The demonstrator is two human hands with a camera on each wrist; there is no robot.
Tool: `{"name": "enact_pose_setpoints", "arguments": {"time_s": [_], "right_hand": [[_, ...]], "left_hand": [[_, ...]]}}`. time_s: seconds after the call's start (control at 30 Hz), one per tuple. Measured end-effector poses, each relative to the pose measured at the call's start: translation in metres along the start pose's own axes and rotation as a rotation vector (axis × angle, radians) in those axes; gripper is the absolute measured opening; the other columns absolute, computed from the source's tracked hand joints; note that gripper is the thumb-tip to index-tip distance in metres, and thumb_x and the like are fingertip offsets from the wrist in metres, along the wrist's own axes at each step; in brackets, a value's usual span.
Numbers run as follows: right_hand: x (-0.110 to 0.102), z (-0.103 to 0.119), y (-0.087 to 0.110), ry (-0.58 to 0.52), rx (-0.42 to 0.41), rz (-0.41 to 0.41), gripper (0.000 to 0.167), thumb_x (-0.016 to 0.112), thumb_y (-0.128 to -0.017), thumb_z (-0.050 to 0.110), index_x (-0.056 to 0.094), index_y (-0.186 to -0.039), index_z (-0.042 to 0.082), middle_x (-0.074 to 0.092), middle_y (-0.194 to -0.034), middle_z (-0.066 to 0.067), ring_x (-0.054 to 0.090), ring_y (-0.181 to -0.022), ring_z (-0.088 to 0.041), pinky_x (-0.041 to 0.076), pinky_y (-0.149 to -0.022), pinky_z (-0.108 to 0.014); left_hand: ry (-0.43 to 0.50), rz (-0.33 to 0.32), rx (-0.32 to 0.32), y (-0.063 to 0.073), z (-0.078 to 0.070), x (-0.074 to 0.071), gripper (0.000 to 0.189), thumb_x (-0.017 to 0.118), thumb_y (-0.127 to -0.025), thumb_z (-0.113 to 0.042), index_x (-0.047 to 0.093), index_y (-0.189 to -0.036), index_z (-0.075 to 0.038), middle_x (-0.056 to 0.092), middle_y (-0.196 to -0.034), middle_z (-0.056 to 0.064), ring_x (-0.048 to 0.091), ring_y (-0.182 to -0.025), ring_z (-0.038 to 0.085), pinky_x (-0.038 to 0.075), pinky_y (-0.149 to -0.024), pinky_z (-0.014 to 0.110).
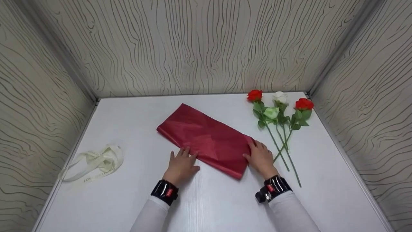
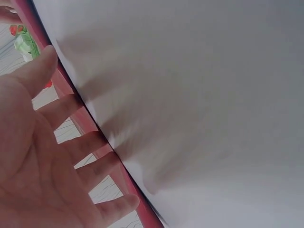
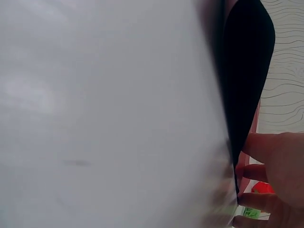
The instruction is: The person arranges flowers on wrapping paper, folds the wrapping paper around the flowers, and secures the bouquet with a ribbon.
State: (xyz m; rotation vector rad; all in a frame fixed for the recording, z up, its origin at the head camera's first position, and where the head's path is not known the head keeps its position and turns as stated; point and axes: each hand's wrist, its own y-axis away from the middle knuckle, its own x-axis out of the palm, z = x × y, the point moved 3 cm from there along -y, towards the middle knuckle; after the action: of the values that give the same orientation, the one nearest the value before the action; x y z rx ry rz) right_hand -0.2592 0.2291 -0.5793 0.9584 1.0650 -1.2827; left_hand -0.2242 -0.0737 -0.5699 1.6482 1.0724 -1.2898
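Paper (image 1: pixel 209 138): dark red, centre of frame, flat on table (image 1: pixel 212 206), slanting from upper left to lower right; long lower edge looks folded over.

Left hand (image 1: pixel 181 167): just below centre, fingers spread wide, tips at the paper's lower edge. Left wrist view agrees: fingers apart, nothing enclosed.

Right hand (image 1: pixel 261 159): right of centre, at the paper's right end, thumb and fingers extended with tips on it. Right wrist view: straight fingers along the edge, a dark gap beside them. Whether any layer is lightly pinched, cannot tell.

Ribbon (image 1: pixel 106 158) loosely heaped at lower left; four roses (image 1: pixel 272 112) at upper right, stems crossing. Neither touched by the fingertips.

Step in hand (judged): folding or squaring the paper. Next move probably calls for light, even pressure from both hands, lower edge kept aligned; pulling one end alone could skew or crease it.
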Motion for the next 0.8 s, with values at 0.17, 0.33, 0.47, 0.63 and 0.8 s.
{"name": "enact_pose_setpoints", "arguments": {"time_s": [0.17,0.33,0.47,0.63,0.8], "right_hand": [[-0.001,0.002,0.0,-0.034,0.001,-0.021,0.065,0.064,-0.08,0.036,0.038,-0.134,0.013,0.04,-0.128,-0.022,0.036,-0.115,-0.042,0.032,-0.085,-0.058],[-0.003,0.007,0.0,-0.099,-0.037,-0.09,0.056,0.069,-0.076,0.025,0.049,-0.124,0.005,0.048,-0.119,-0.022,0.042,-0.11,-0.039,0.031,-0.089,-0.051],[-0.002,0.011,-0.003,-0.24,-0.061,-0.099,0.059,0.069,-0.074,0.012,0.044,-0.126,0.003,0.05,-0.117,-0.02,0.047,-0.107,-0.035,0.035,-0.089,-0.045],[-0.005,0.02,-0.005,-0.498,-0.009,-0.055,0.059,0.063,-0.076,0.004,0.038,-0.13,0.004,0.052,-0.117,-0.019,0.049,-0.106,-0.032,0.037,-0.088,-0.042],[-0.017,0.038,0.0,-0.548,-0.039,-0.07,0.041,0.06,-0.081,0.007,0.049,-0.121,-0.001,0.056,-0.112,-0.018,0.051,-0.105,-0.029,0.04,-0.088,-0.041]], "left_hand": [[0.028,-0.002,-0.003,0.0,0.0,-0.001,0.058,0.053,-0.082,-0.05,0.045,-0.132,-0.021,0.034,-0.137,0.016,0.025,-0.127,0.036,0.016,-0.094,0.063],[0.033,-0.01,-0.005,0.0,0.002,0.0,0.058,0.054,-0.082,-0.049,0.045,-0.131,-0.021,0.035,-0.137,0.014,0.026,-0.126,0.035,0.018,-0.093,0.063],[0.056,-0.02,0.003,-0.002,0.002,0.001,0.057,0.054,-0.082,-0.048,0.046,-0.131,-0.02,0.036,-0.136,0.014,0.027,-0.126,0.035,0.021,-0.092,0.062],[0.122,0.011,0.013,-0.004,0.006,-0.002,0.057,0.051,-0.084,-0.05,0.044,-0.132,-0.02,0.037,-0.135,0.013,0.027,-0.126,0.033,0.026,-0.09,0.061],[0.222,-0.009,-0.014,-0.009,0.012,-0.005,0.06,0.046,-0.086,-0.051,0.04,-0.134,-0.014,0.034,-0.136,0.011,0.03,-0.125,0.028,0.028,-0.092,0.054]]}}
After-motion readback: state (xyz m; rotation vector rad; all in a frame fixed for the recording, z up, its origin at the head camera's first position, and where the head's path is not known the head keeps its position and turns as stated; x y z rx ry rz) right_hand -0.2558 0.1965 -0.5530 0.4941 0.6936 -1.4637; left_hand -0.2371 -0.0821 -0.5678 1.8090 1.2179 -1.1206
